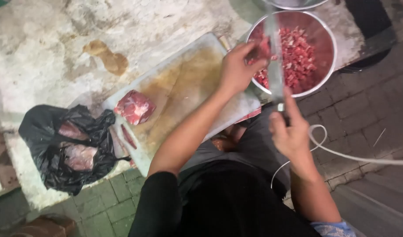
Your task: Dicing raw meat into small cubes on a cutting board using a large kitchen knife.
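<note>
We see the left hand (237, 70) over the rim of the steel bowl (326, 35), its fingers bunched together against the knife blade (275, 66), beside the diced red meat (298, 57) that fills the bowl. The right hand (291, 131) is closed around the knife handle, forefinger stretched up along it, and the blade stands upright across the bowl's near side. On the stained white board (184, 87) lies one meat chunk (134, 106), well apart from both hands. Just left of the board, on the slab (56, 39), sits a crumpled black bag (43, 131), open, with pale meat showing inside.
</note>
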